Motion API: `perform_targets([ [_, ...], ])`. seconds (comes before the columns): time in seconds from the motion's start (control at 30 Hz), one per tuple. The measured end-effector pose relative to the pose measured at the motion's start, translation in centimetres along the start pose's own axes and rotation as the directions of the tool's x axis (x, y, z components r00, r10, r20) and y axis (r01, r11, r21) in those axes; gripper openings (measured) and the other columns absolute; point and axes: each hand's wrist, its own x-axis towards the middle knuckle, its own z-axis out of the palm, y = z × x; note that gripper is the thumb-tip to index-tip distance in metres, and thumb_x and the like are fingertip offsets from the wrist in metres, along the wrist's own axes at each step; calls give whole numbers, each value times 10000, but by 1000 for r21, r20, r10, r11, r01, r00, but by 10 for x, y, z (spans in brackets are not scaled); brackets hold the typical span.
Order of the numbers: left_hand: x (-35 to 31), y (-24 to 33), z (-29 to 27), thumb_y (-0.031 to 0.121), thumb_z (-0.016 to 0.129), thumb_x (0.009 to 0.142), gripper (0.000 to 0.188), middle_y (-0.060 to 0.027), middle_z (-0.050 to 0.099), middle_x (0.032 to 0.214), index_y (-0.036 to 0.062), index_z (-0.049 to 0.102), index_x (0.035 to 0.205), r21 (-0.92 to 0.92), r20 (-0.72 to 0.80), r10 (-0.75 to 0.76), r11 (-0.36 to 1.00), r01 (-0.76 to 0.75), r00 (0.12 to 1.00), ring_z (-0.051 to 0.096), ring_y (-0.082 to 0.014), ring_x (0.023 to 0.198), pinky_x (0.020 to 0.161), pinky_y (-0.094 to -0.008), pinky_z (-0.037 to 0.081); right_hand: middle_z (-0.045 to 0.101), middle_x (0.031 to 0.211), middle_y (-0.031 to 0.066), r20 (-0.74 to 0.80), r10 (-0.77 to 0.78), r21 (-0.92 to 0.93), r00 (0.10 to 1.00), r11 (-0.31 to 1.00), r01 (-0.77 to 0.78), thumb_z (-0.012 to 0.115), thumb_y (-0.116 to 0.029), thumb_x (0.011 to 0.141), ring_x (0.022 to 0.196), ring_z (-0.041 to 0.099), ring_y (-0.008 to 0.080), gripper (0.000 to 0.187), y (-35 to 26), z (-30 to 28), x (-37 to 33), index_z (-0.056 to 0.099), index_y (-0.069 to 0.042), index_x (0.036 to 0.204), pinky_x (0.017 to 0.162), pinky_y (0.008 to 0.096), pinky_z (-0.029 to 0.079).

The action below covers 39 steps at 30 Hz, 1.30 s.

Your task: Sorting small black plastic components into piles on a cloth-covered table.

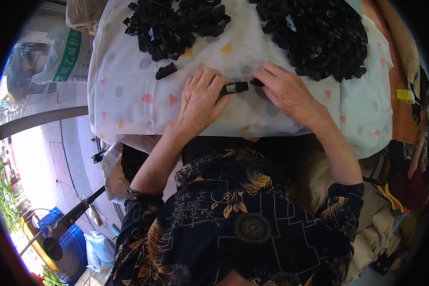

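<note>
My left hand [202, 95] is closed round a black plastic part [237, 87] with a paler window-like face, which pokes out to the right of my fingers. Just right of it, my right hand [286, 93] pinches a small black piece [256, 82] between thumb and fingertips. A short gap separates the two pieces. One loose black plastic part [166, 71] lies on the cloth beyond my left hand. Farther off are two heaps of similar black parts, the left heap [171, 28] and the larger right heap [319, 38]. Each heap has a small pale-blue bit on it.
A white patterned cloth [128, 105] covers the table. A yellow box [405, 96] sits on the brown surface at the right. On the left are a clear plastic bag [64, 55] with a green band and a standing fan [57, 248]. Cloth bundles [376, 233] lie lower right.
</note>
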Motion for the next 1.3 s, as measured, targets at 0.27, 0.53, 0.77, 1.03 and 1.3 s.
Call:
perform_targets([
  [0.27,-5,5,0,156,752,747,344,-56,566,1056,108,632,1067,-32,19,9,999,-9,1000,551,-265,1022,860,-412,430,588,932,50,-3,240,492,971,845,-207,660,45,827,816,579,180,325,5,-2,-10,604,-70,1126,736,314,481],
  [0.53,7,15,6,172,758,749,354,-55,557,1085,110,629,1072,-45,79,83,996,-79,993,544,-265,1047,881,-406,421,616,954,74,-43,248,342,968,914,-219,768,-33,772,791,626,235,317,13,-1,-23,600,-47,1040,696,336,507],
  [0.77,-2,2,4,195,773,734,430,-67,553,1155,102,605,1118,-62,83,27,998,-22,996,525,-283,1078,902,-430,412,633,998,110,-178,60,-29,982,997,-66,777,-51,773,854,646,292,339,21,-4,-34,648,-26,1085,744,351,544],
  [1.03,6,14,4,193,784,713,477,-53,549,1185,117,618,1154,-101,57,9,995,-3,998,515,-263,1124,943,-418,380,649,1017,115,-263,168,231,950,967,-107,763,2,778,877,644,292,349,-7,4,-28,664,-4,1113,751,343,544],
  [1.3,6,14,11,162,780,691,382,-48,555,1179,100,655,1047,-127,66,44,991,-35,997,513,-251,1127,930,-405,377,657,970,72,-254,-74,-71,964,996,58,798,-45,656,878,625,250,416,-23,11,-22,691,-18,1057,770,358,489],
])
